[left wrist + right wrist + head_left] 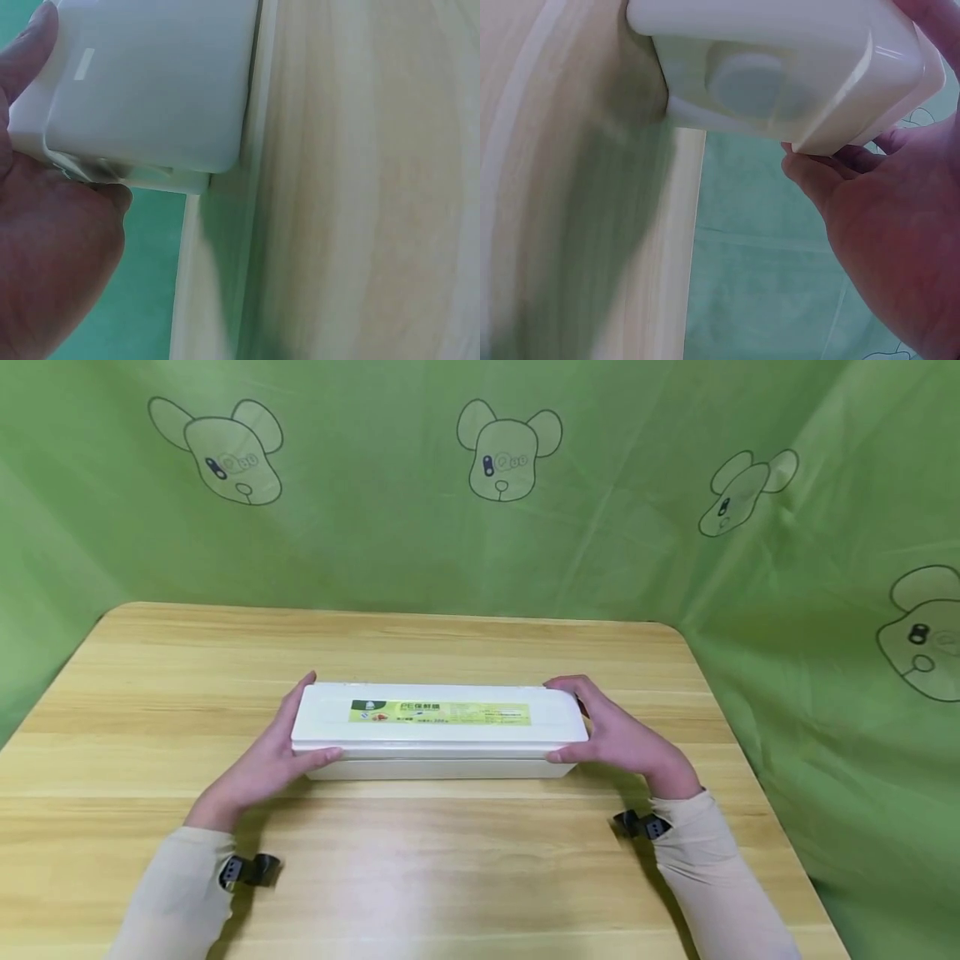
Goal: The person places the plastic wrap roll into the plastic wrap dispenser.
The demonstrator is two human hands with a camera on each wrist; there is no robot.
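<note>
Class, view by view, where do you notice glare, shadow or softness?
Head: pale glare on the tabletop, nearer the camera than the white box; left wrist: greenish, soft-edged shadow below the box; right wrist: broader soft shadow, wood grain blurred.

A long white plastic box (441, 733) bars passage between left hand (266, 766) and right hand (621, 735); outside either grip, the light wood-grain tabletop (450, 860) gives room up to green printed fabric (375, 552).
</note>
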